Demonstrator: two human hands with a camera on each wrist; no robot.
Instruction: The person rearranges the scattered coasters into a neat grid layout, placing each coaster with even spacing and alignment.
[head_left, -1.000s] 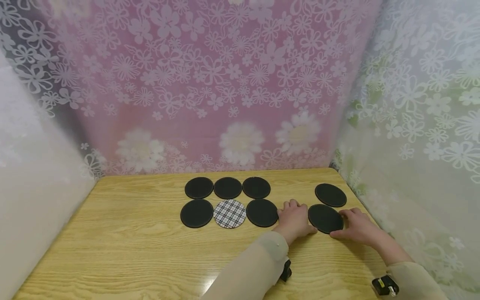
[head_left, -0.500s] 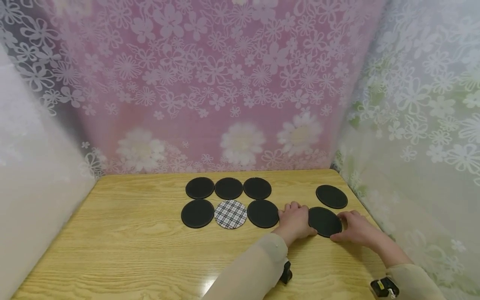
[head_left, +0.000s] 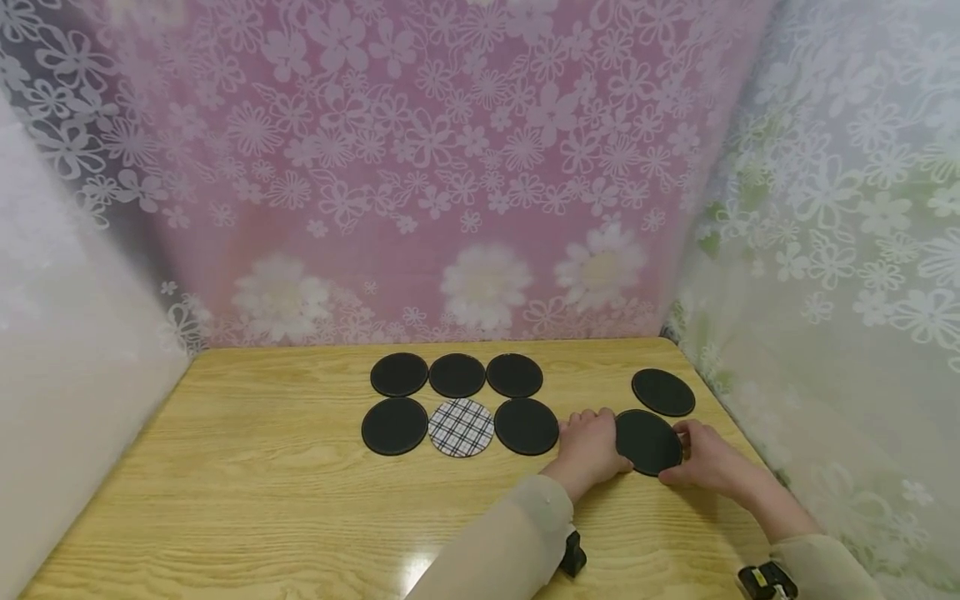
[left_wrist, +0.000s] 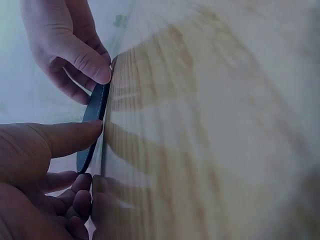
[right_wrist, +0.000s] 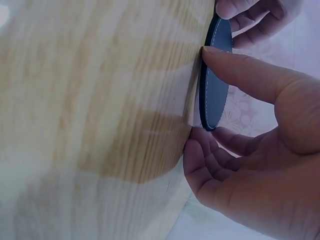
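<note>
Both hands hold one round black coaster [head_left: 648, 442] with a stitched rim, at the right of the table in the head view. My left hand [head_left: 590, 443] grips its left edge, thumb at the near side. My right hand [head_left: 707, 455] pinches its right edge between thumb and fingers. In the left wrist view the coaster [left_wrist: 91, 127] is seen edge-on, close over the tabletop, with both thumbs on its rim. The right wrist view shows the same coaster [right_wrist: 216, 77], the right thumb on its near edge and fingertips at its side.
Just behind lies another black coaster [head_left: 663, 392]. To the left, black coasters [head_left: 527, 427] and one plaid coaster [head_left: 461, 428] lie in two rows of three on the wooden table [head_left: 247, 492]. Floral curtains [head_left: 420, 167] enclose the back and sides.
The held coaster has shifted slightly left and toward the near edge, between both hands. The right hand has moved a little left with it. The other coasters lie as before.
</note>
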